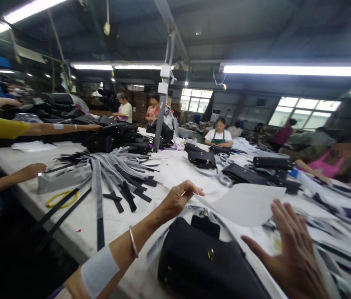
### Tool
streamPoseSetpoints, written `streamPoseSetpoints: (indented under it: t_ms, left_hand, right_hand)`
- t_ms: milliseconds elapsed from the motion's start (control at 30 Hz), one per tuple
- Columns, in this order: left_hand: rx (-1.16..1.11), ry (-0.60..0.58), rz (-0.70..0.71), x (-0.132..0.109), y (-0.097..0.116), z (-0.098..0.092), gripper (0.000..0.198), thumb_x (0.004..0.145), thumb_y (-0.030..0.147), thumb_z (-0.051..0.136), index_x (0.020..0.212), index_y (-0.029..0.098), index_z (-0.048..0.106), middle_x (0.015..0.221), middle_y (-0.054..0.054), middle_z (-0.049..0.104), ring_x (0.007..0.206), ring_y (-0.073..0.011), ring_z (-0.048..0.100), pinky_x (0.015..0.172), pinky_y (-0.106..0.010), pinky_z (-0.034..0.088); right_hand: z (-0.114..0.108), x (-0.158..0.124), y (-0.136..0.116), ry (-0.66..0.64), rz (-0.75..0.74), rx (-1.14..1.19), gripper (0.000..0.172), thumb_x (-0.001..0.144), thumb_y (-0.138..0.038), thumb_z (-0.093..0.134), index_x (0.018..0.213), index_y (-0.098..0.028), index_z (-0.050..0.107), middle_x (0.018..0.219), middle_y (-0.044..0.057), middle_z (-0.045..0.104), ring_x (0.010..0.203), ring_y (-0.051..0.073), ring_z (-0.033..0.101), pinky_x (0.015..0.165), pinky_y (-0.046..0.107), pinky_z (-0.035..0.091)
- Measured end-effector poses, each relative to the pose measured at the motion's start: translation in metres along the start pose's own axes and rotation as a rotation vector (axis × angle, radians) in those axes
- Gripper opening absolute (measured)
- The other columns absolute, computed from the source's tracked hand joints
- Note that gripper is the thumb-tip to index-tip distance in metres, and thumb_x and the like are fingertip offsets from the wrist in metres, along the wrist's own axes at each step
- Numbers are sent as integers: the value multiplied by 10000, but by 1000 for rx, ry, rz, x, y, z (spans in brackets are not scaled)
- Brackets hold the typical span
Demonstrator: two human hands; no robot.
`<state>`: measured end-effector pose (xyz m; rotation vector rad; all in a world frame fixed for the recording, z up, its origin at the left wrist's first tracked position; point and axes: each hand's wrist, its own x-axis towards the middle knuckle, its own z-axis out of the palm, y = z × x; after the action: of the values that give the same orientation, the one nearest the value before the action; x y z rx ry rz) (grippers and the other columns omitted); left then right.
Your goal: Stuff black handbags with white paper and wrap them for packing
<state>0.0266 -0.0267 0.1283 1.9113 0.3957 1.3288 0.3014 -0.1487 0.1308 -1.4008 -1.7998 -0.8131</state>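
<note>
A black handbag [206,257] with a gold clasp lies right in front of me on the white table, its flap laid back. Above its far left side is my left hand [178,199], fingers bent and pinched at the near-left end of a thin white sheet [246,203]. The sheet spreads to the right, beyond the bag. My right hand [296,249] is open to the right of the bag, fingers stretched and thumb apart, near the sheet's right end and holding nothing. A wrapped strap loops behind the bag.
Black straps [125,178], partly plastic-wrapped, are heaped at left beside a yellow ring [62,199] and a grey holder [65,178]. A co-worker's arms [28,172] reach in from the left. More black bags [202,158] lie farther back, near a post [162,112]. Other people work around the table.
</note>
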Motion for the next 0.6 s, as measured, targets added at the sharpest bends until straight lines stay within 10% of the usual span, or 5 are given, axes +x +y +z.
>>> streamPoseSetpoints:
  t_ms: [200, 367, 600]
  left_hand:
    - [25, -64, -87, -6, -6, 11, 86, 964, 203, 453, 899, 202, 510, 1089, -83, 722, 1195, -217, 614, 1055, -416, 443]
    - [174, -95, -209, -28, -40, 3, 134, 921, 154, 411, 860, 207, 518, 1106, -81, 724, 1195, -215, 613, 1059, -412, 443]
    - [422, -101, -318, -59, -57, -14, 272, 835, 80, 396, 865, 211, 632, 1194, -65, 696, 1195, -227, 603, 1102, -409, 400]
  right_hand:
    - [-6, 27, -5, -270, -247, 116, 393, 995, -365, 507, 1355, -213, 546, 1314, 77, 644, 1334, 253, 492, 1222, 518, 202]
    - [11, -9, -25, -556, -174, 217, 240, 974, -207, 505, 1110, -249, 698, 1195, 48, 711, 1177, 229, 624, 1037, 413, 496]
    - [37, -60, -52, -740, -35, 270, 234, 931, -69, 458, 1003, -202, 637, 1106, 73, 719, 1011, 190, 683, 893, 298, 553]
